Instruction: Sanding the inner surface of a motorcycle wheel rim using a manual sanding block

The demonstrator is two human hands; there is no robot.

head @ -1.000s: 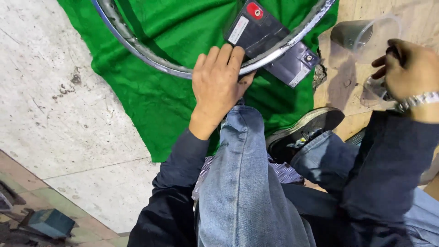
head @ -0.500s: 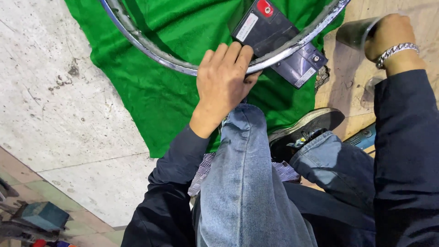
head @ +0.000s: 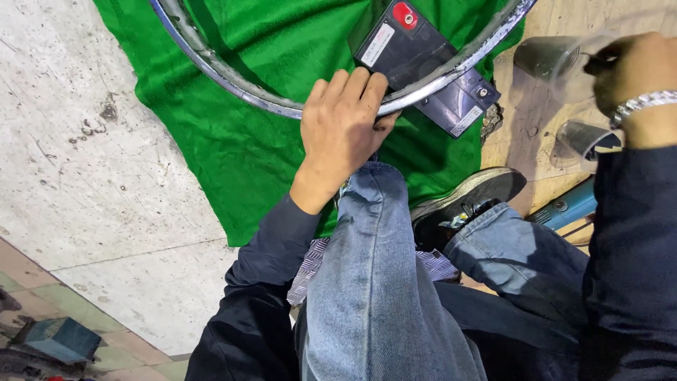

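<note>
1. The left hand point(head: 342, 130) lies palm down on a metal rim point(head: 233, 81), fingers flat and close together over the rim's edge; this grip presses rather than wraps, and the thumb side is hidden.
2. Just past the fingertips of that grip, touching the rim, lies a black battery point(head: 412, 46) with a red cap and a pale label; it sits partly inside the rim's curve and partly under it, with its far corner sticking out beyond the rim.
3. Under the grip, the rim and the battery is a green cloth point(head: 233, 155), spread over a pale stone floor point(head: 77, 141).
4. Below the grip, toward the body, a knee in blue jeans point(head: 374, 282) rises, with a dark sleeve running down from the wrist.
5. To the right of the grip, beside the knee, a dark shoe point(head: 469, 201) rests at the cloth's edge.
6. The right hand point(head: 631, 70), well apart to the right of the left grip, is curled shut on a small dark thing, too hidden to tell what; a metal watch point(head: 645, 104) sits on the wrist.
7. Beside the right grip, a clear cup point(head: 546, 56) lies on a wooden board; a second cup point(head: 585, 137) lies just below that wrist.
8. Below that, a blue tool point(head: 568, 204) pokes out by the leg.
</note>
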